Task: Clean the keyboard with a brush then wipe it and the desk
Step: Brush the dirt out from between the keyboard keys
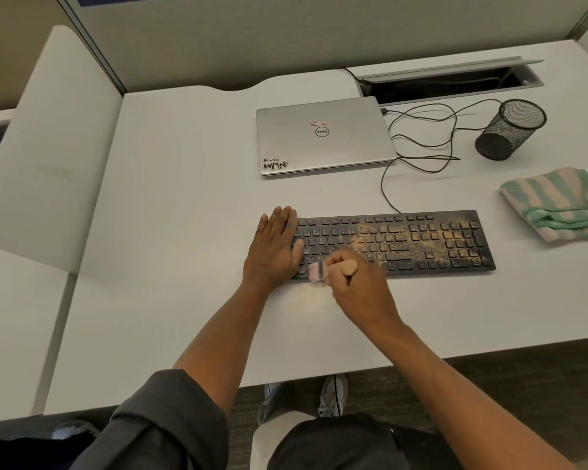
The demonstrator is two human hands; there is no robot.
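A black keyboard (pixel 421 239) lies on the white desk (pixel 184 198), its middle and right keys covered in tan dust. My left hand (pixel 274 247) rests flat with straight fingers on the keyboard's left end. My right hand (pixel 353 283) grips a wooden-handled brush (pixel 348 266); its blurred pink bristles sit at the keyboard's front left edge. A faint patch of swept dust (pixel 311 296) lies on the desk just in front of the keyboard. A folded green-and-cream striped cloth (pixel 554 201) lies to the right of the keyboard.
A shut silver laptop (pixel 323 135) sits behind the keyboard. A black mesh pen cup (pixel 510 128) lies tipped at the back right, beside loose black cables (pixel 421 140) and an open cable tray (pixel 448 83). The desk's front edge (pixel 353 368) is close to me.
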